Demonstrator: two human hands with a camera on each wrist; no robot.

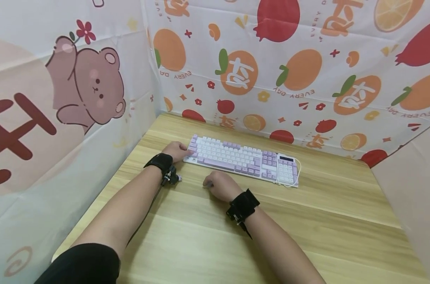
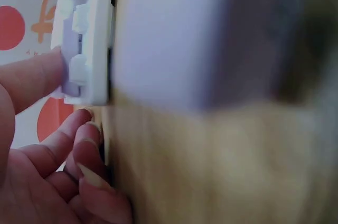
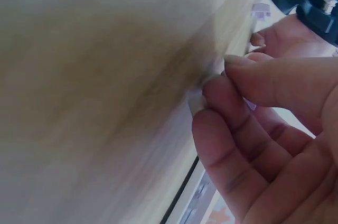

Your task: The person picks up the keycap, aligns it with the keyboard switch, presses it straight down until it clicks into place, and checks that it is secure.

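A white and lavender keyboard (image 1: 229,156) lies flat on the wooden table. My left hand (image 1: 174,152) grips its left end. In the left wrist view the thumb (image 2: 34,78) presses the edge keys, while the other fingers curl by the keyboard's lower edge. My right hand (image 1: 222,185) is just in front of the keyboard, apart from it, with thumb and fingertips together. They pinch a small pale piece (image 1: 208,184), mostly hidden and too blurred to identify. A small lavender object (image 1: 180,178) appears beside the left wrist camera; it looms large and blurred in that camera's view.
A white cable (image 1: 299,167) is bundled at the keyboard's right end, by a small dark display (image 1: 286,158). Printed cloth walls (image 1: 200,79) enclose the table (image 1: 343,213) at the back and left. Black straps with cameras sit on both wrists.
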